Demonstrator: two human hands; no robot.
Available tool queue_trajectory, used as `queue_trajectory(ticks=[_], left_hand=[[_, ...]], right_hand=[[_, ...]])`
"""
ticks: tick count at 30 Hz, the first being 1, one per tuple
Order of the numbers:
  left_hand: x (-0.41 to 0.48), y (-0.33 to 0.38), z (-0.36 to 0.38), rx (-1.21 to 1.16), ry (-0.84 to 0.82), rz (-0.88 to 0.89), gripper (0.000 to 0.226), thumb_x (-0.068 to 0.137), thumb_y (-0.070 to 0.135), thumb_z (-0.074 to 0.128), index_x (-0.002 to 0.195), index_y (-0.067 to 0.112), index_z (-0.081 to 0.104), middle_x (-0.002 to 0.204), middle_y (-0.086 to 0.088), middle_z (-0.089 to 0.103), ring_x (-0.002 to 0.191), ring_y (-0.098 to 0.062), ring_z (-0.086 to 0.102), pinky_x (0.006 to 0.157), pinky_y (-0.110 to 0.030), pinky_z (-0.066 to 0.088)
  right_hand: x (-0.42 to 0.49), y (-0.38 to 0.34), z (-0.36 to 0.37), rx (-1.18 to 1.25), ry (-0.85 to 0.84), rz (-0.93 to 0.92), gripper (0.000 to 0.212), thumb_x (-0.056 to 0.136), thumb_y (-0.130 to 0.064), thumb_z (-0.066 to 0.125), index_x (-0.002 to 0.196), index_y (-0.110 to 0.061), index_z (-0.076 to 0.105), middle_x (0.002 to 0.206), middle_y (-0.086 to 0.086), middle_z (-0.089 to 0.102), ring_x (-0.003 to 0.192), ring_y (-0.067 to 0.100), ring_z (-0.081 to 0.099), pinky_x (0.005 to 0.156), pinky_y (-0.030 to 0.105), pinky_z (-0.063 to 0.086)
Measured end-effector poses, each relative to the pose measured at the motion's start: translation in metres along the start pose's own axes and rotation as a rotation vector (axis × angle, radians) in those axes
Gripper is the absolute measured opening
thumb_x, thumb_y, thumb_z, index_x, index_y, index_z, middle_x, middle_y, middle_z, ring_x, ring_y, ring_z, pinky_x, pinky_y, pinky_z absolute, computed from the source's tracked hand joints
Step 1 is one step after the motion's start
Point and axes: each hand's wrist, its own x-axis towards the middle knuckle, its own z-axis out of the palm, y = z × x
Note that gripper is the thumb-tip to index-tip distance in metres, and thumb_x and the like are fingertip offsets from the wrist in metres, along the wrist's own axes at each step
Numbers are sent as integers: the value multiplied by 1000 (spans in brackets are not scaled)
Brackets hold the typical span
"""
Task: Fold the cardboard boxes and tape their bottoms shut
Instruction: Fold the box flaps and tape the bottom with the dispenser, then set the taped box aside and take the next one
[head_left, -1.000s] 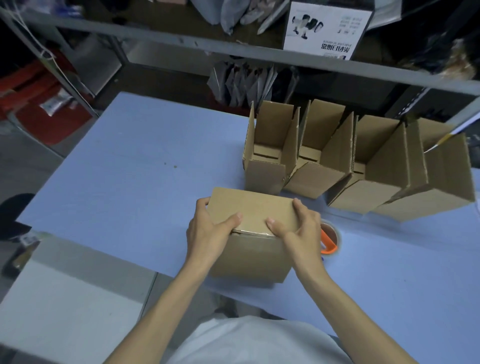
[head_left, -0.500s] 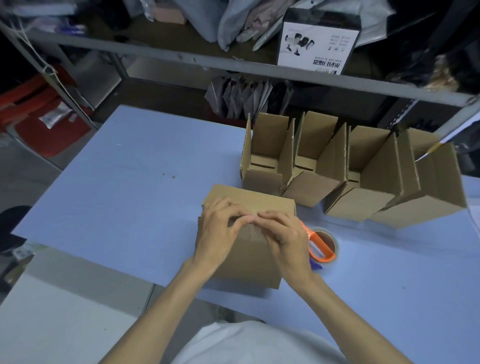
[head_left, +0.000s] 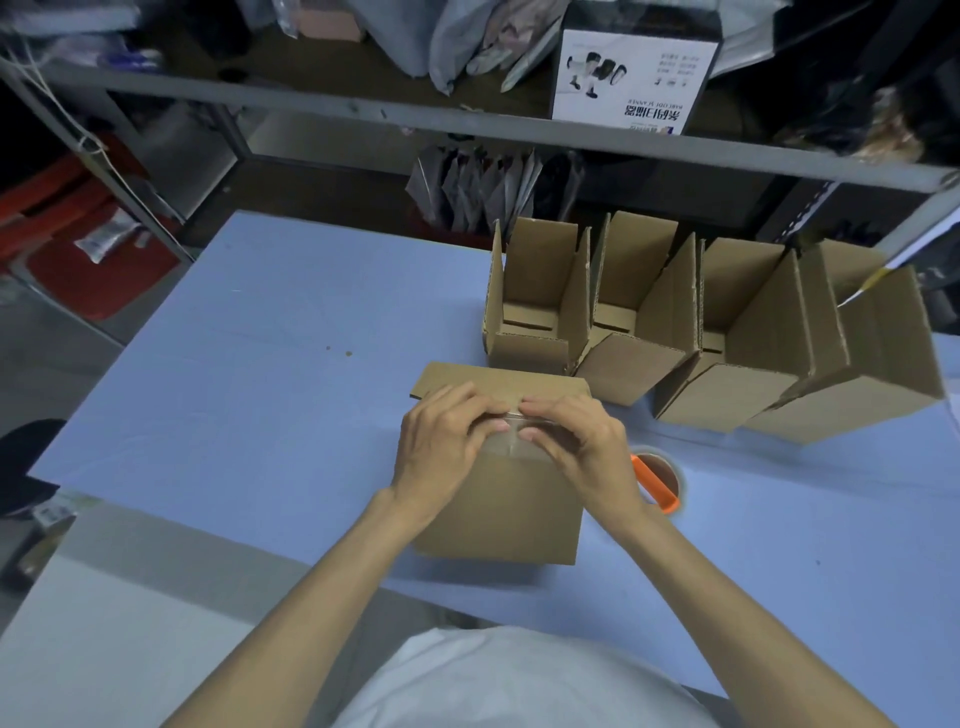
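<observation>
Tape (head_left: 511, 442), a clear strip, ran over the near top edge of a cardboard box (head_left: 498, 514) and a little way down its front face. The box stood on a blue table (head_left: 260, 364), close to the table's front edge, with its closed flaps turned up. One flap stuck out past the box's far left corner.

The left hand (head_left: 441, 452) and the right hand (head_left: 587, 447) sat side by side on top of the box, almost touching. Both had bent fingers whose tips pressed down on the tape at the edge. Neither hand gripped anything that could be seen, and the thumbs were hidden.

Just right of the box, partly behind the right wrist, a tape roll (head_left: 670, 470) with an orange handle (head_left: 655, 484) lay flat on the table.

Behind the box, a row of four boxes (head_left: 727, 387) stood touching one another along the back right of the table. Their tops were open and their flaps stood upright. The leftmost one was just beside the far edge of the box under the hands.

A grey metal shelf (head_left: 363, 111) crossed the view beyond the table, with a black-and-white printed carton (head_left: 634, 78) standing on it. A white shirt (head_left: 519, 680) filled the bottom of the view.
</observation>
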Motion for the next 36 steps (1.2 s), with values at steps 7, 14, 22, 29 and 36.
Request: queue_trajectory(ticks=[7, 14, 22, 29, 36], left_hand=[[-3, -23, -10, -174, -273, 9, 56, 70, 13, 81, 121, 28, 63, 114, 20, 56, 105, 0, 52, 85, -2, 33], [-2, -20, -7, -202, -198, -75, 58, 64, 2, 81, 115, 27, 68, 113, 18, 61, 107, -3, 55, 91, -13, 41], [7, -27, -28, -546, 206, -280, 28, 90, 24, 60, 117, 28, 62, 117, 9, 58, 113, -4, 56, 97, -15, 41], [-6, -42, 11, -464, -554, -585, 29, 91, 11, 63, 119, 11, 56, 110, -3, 63, 106, -24, 62, 90, -40, 52], [2, 27, -6, -278, -473, -141, 16, 89, 25, 63, 80, 12, 64, 70, 0, 60, 66, -14, 53, 61, -36, 43]], right_hand=[[0, -1, -2, -98, -82, 8, 44, 66, -30, 86, 104, -15, 69, 111, -8, 67, 104, 15, 60, 89, 39, 44], [-1, 4, 18, -296, -44, -65, 40, 76, -42, 75, 102, -16, 59, 102, -4, 57, 94, 17, 51, 77, 29, 31], [-17, 2, -19, -139, -8, 52, 65, 59, -17, 88, 120, -27, 67, 100, -7, 56, 95, 11, 48, 79, 39, 41], [-36, 3, -50, 75, 51, 246, 68, 53, 10, 82, 109, -28, 72, 106, -14, 61, 104, 8, 58, 85, 26, 50], [-86, -19, -72, 144, 291, 463, 65, 83, -26, 60, 144, -28, 38, 143, -11, 42, 132, 5, 39, 103, 21, 39]])
